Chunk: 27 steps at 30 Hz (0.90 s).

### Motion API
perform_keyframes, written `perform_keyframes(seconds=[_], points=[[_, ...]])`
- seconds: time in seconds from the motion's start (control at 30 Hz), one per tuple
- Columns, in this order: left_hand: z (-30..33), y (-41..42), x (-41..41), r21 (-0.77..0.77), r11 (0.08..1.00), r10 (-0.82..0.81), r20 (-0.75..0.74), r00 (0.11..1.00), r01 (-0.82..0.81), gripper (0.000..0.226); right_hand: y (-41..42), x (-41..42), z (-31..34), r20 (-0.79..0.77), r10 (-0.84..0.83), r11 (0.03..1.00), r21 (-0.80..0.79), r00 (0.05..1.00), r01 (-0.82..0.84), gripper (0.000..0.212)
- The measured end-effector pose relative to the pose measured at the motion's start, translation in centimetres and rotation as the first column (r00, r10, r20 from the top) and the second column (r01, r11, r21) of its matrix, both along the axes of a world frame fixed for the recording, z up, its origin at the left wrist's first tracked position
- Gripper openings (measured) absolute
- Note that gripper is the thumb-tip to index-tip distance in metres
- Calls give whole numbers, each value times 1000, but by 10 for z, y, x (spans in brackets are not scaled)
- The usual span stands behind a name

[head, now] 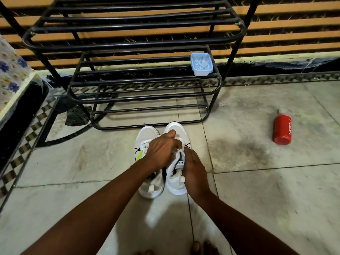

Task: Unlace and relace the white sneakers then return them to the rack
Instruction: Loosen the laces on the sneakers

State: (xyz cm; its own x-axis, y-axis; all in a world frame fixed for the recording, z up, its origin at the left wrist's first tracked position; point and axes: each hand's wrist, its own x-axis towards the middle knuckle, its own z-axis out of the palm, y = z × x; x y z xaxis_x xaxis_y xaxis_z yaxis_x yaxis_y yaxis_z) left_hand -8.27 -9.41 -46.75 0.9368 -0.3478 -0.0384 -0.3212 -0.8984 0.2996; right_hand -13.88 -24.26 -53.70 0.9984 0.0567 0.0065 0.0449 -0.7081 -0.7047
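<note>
On floor before rack (128, 57), left hand (161, 151) pinching right sneaker (177, 162) lace, right hand (195, 170) gripping its collar

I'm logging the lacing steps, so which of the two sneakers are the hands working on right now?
The right sneaker, whose toe sits nearer the rack. Both hands, left and right, are at its laces; the left sneaker lies partly under the left forearm.

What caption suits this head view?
Both hands, left hand and right hand, work laces on the right white sneaker before black metal rack.
</note>
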Motion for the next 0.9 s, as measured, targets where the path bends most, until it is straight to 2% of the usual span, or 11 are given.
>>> perform_keyframes(seconds=[0.07, 0.23, 0.37, 0.47, 0.57, 0.63, 0.77, 0.9], points=[[-3, 2, -3, -44, 998, 39, -37, 999, -41, 39, 0, 3, -4, 58, 9, 1000, 1, 998, -9, 55], [-5, 2, -4, -42, 998, 39, -47, 998, -41, 39, 1, 6, -17, 124, -2, 1000, -22, 992, 4, 53], [-6, 3, -6, -43, 999, 24, -24, 999, -25, 34, 0, 9, -17, 190, -40, 996, 85, 981, 24, 48], [-8, 3, -7, -67, 998, 11, -2, 1000, -11, 29, 1, 9, -15, 238, -62, 987, 159, 969, 24, 57], [-8, 4, -4, -71, 997, 2, 9, 1000, -2, 17, 2, 10, -14, 224, -76, 978, 205, 972, 29, 62], [-6, 4, -3, -22, 1000, -20, 40, 999, 21, 15, 3, 8, -13, 225, -76, 977, 210, 971, 28, 60], [-5, 3, 4, 192, 980, -82, 191, 978, 45, 19, 5, 6, -8, 106, -108, 980, 176, 988, 88, 61], [-12, 0, 3, 219, 976, -60, 283, 957, -4, 18, 7, 8, -9, 98, -66, 988, 146, 993, 51, 66]])
